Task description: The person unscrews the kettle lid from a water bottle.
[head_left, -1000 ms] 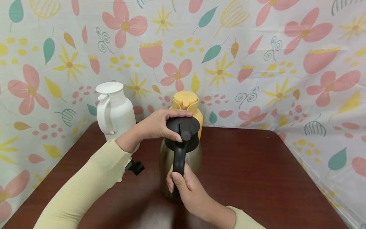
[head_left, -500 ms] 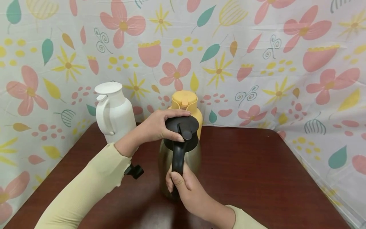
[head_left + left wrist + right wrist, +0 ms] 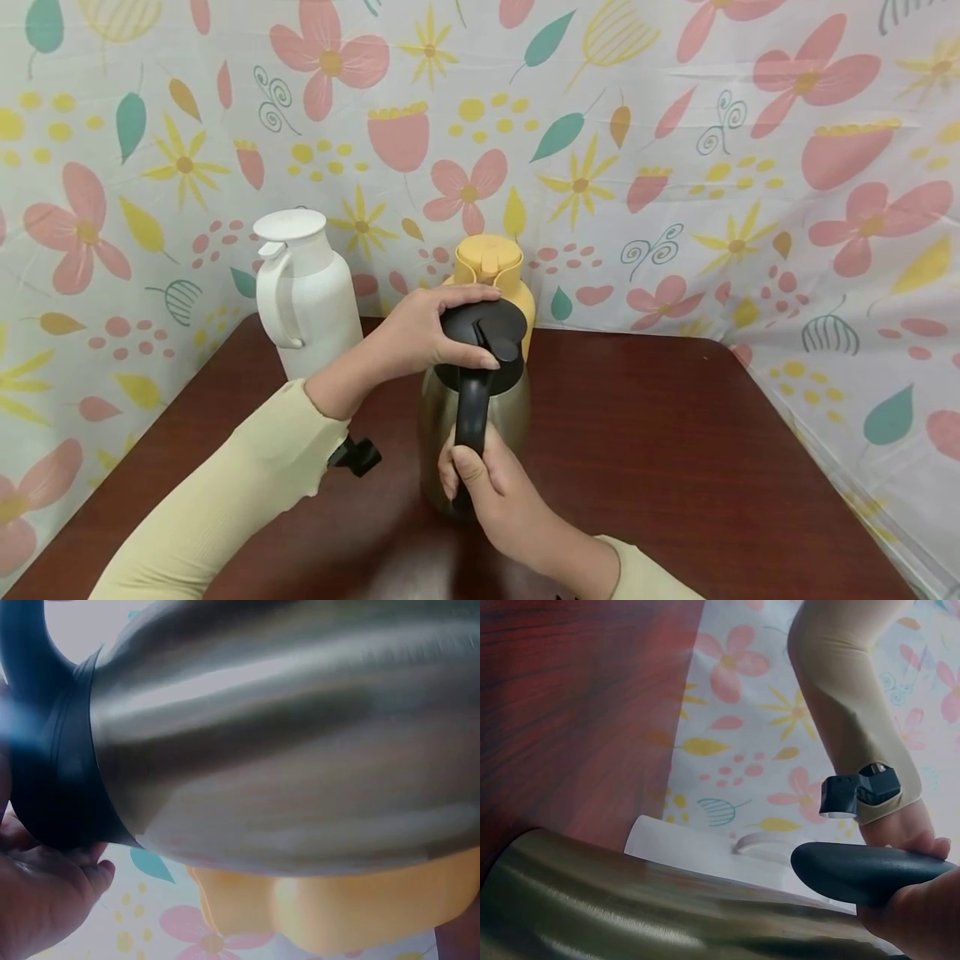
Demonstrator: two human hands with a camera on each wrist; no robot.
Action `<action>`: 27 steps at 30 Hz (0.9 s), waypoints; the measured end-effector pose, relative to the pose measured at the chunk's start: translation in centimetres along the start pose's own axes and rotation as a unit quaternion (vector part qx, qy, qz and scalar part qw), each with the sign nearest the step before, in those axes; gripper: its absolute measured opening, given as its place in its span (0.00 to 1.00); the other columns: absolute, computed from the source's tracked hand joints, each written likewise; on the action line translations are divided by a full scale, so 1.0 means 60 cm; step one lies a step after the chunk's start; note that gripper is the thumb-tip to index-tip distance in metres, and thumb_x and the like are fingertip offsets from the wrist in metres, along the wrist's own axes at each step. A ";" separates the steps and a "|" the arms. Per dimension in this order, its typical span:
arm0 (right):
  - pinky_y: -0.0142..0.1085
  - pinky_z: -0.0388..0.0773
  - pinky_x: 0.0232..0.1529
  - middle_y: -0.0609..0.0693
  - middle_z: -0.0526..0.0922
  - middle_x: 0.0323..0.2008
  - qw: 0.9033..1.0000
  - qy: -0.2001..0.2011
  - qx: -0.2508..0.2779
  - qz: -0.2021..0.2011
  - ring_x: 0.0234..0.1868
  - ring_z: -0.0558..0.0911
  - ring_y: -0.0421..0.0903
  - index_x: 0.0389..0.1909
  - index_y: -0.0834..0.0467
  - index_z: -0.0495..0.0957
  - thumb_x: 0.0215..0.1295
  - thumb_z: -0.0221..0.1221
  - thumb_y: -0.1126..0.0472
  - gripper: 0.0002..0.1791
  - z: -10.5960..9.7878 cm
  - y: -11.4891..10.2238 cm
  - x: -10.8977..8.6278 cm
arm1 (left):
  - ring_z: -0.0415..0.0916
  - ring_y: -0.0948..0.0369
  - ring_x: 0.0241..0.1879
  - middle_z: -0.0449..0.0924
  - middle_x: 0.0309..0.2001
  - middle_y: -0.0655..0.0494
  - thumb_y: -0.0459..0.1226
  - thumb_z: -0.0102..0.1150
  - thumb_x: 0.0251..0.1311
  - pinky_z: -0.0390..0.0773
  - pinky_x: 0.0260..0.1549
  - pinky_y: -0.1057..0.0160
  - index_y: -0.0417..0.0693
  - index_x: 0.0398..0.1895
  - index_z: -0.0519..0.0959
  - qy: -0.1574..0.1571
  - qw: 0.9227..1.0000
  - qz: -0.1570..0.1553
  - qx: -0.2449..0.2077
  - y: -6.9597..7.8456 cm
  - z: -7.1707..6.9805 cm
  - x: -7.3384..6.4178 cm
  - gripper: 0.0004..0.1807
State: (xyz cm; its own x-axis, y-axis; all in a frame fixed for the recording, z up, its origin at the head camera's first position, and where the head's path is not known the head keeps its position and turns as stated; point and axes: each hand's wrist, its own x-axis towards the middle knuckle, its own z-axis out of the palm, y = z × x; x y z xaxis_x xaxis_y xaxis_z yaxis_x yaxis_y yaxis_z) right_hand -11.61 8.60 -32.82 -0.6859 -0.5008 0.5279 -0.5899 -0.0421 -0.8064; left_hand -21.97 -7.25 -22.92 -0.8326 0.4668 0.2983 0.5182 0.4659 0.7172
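A steel thermos jug (image 3: 513, 421) with a black lid (image 3: 465, 323) and a black handle (image 3: 472, 408) stands upright on the table. My left hand (image 3: 420, 333) grips the lid, its thumb across the front near the lid's lever (image 3: 507, 348) and its fingers round the far left side. Lower down, my right hand (image 3: 498, 504) holds the handle with curled fingers. In the left wrist view the steel body (image 3: 285, 750) fills much of the picture, with part of the left hand (image 3: 45, 896) at the black collar. The right wrist view shows the handle (image 3: 862, 874) in my right grip.
Behind to the left stands a white thermos jug (image 3: 322, 308), partly hidden by my left arm. A yellow thermos jug (image 3: 489, 250) is directly behind the steel one. The brown table (image 3: 675, 467) ends at a flower-patterned curtain (image 3: 600, 167).
The lid has turned a little under my left hand, so its lever points further right of the handle than before. My right hand has kept its hold on the handle.
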 end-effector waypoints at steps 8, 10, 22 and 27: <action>0.34 0.75 0.35 0.59 0.70 0.27 1.000 -0.001 0.003 0.002 0.29 0.72 0.47 0.40 0.64 0.64 0.84 0.37 0.64 0.11 0.000 -0.001 0.002 | 0.74 0.56 0.69 0.78 0.68 0.54 0.45 0.83 0.44 0.75 0.63 0.54 0.55 0.66 0.79 0.028 0.999 -0.005 0.018 0.011 0.007 -0.007 0.40; 0.34 0.75 0.35 0.58 0.70 0.27 1.000 0.000 0.003 0.002 0.29 0.72 0.47 0.40 0.64 0.64 0.84 0.38 0.64 0.11 0.000 -0.001 0.002 | 0.73 0.56 0.70 0.78 0.69 0.54 0.45 0.82 0.45 0.76 0.63 0.54 0.55 0.67 0.79 0.034 0.999 -0.009 0.018 0.014 0.009 -0.009 0.41; 0.35 0.75 0.37 0.60 0.69 0.28 1.000 -0.014 0.016 0.020 0.30 0.72 0.47 0.40 0.65 0.63 0.84 0.37 0.62 0.13 -0.004 -0.003 0.004 | 0.69 0.56 0.73 0.76 0.70 0.56 0.45 0.79 0.49 0.73 0.66 0.52 0.59 0.69 0.77 -0.023 0.999 0.024 0.022 0.001 -0.006 0.004 0.39; 0.36 0.75 0.37 0.61 0.69 0.28 0.999 -0.027 0.031 0.027 0.31 0.73 0.47 0.41 0.65 0.63 0.85 0.36 0.60 0.14 -0.003 -0.004 0.001 | 0.63 0.57 0.78 0.75 0.72 0.57 0.39 0.78 0.50 0.68 0.73 0.55 0.55 0.70 0.76 -0.091 0.994 0.060 -0.021 -0.018 -0.019 0.019 0.39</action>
State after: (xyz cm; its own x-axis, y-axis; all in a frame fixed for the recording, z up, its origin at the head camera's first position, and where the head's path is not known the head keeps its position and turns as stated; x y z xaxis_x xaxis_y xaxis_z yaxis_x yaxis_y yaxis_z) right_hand -11.62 8.74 -32.54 -0.6907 -0.5502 0.4692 -0.5242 -0.0659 -0.8490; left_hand -23.68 -8.10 -22.65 -0.7148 0.6462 0.2674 0.5992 0.3688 0.7106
